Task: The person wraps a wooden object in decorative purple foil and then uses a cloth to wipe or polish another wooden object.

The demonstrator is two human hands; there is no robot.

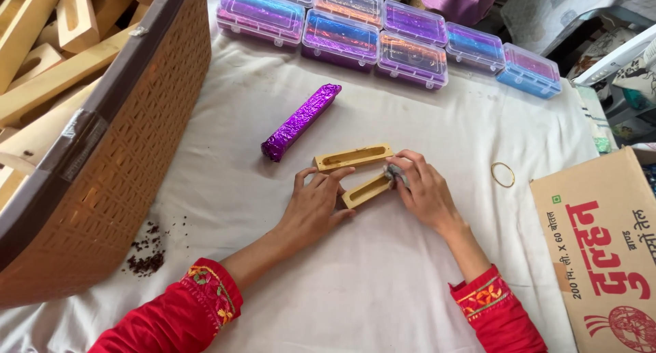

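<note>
Two long wooden mould halves lie on the white cloth. The far half (353, 157) rests alone with its groove up. My left hand (316, 204) presses on the left end of the near half (366, 190). My right hand (418, 187) pinches a small grey lump (394, 174) at that half's right end. A stick wrapped in shiny purple foil (301, 121) lies diagonally just beyond the moulds.
A brown woven basket (130, 155) full of wooden moulds fills the left. Clear plastic boxes (383, 35) with coloured foil sticks line the far edge. A rubber band (503, 174) and a cardboard carton (605, 250) are on the right. Dark crumbs (147, 254) lie by the basket.
</note>
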